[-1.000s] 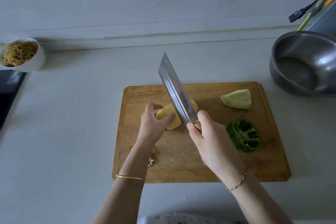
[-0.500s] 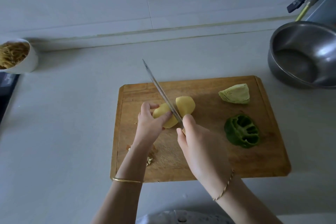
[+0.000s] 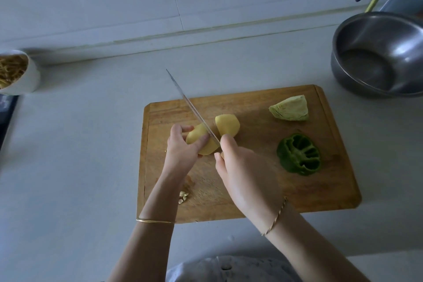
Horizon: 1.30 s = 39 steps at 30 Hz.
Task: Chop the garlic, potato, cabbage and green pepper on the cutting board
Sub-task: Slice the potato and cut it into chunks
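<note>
- A pale tabletop (image 3: 80,144) was seen to carry everything, with a tiled wall behind it at the far side.
- A wooden cutting board (image 3: 325,190) was laid on it, right of the middle.
- A steel bowl (image 3: 389,36) was stood at the far right, apart from the board. A white bowl (image 3: 31,75) of pale shreds was set at the far left.
- The right hand (image 3: 245,171) was wrapped round the handle of a knife (image 3: 192,107). Most of the handle was hidden. The blade was held edge down, pointing far and left, in the gap between the two potato pieces.
- The left hand (image 3: 180,149) was curled over the left potato half (image 3: 198,134), with its fingertips pressed on top just beside the blade.
- The green pepper (image 3: 298,154), hollow side up, was left on the right of the board.
- The cabbage wedge (image 3: 290,109) was left beyond it, near the far right corner. Neither appeared to be cut up.
- The right potato half (image 3: 227,125) lay free, just right of the blade.
- The potato step was judged to be in hand. For the next cut, the blade would need to be shifted left onto the held half, and the fingertips drawn back from its path.
- Garlic bits (image 3: 183,197) were gathered near the board's left edge, beside the left wrist. The garlic was judged already chopped.
</note>
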Available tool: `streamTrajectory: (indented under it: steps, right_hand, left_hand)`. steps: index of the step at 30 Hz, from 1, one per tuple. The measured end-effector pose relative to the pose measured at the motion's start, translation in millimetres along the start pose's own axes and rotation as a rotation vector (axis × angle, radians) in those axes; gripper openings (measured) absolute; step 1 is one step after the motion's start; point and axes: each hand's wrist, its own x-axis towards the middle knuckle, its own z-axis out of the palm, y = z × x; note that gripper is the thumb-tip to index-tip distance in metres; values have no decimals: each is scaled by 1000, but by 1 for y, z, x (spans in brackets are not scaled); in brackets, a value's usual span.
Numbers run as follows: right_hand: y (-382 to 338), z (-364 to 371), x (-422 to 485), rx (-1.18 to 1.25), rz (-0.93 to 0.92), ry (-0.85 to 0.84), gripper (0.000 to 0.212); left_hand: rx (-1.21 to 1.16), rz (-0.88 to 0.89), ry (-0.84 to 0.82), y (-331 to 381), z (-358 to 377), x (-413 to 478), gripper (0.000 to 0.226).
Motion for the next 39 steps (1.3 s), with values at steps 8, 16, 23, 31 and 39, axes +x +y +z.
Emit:
streamTrajectory:
  steps: [8, 16, 23, 31, 39]
  right_hand:
    - [6, -15, 17, 122, 2, -172, 18]
    - [3, -19, 21, 87, 63, -236, 15]
    - [-1, -24, 24, 84, 106, -305, 17]
    - [1, -17, 18, 49, 140, -330, 12]
    - [13, 18, 30, 89, 156, -343, 11]
  left_hand:
    - [9, -3, -2, 4, 1, 2, 37]
    - [33, 11, 10, 2, 3, 1, 39]
    - [66, 48, 24, -3, 2, 2, 39]
    - [66, 70, 15, -5, 3, 4, 38]
    - [32, 72, 23, -6, 3, -1, 40]
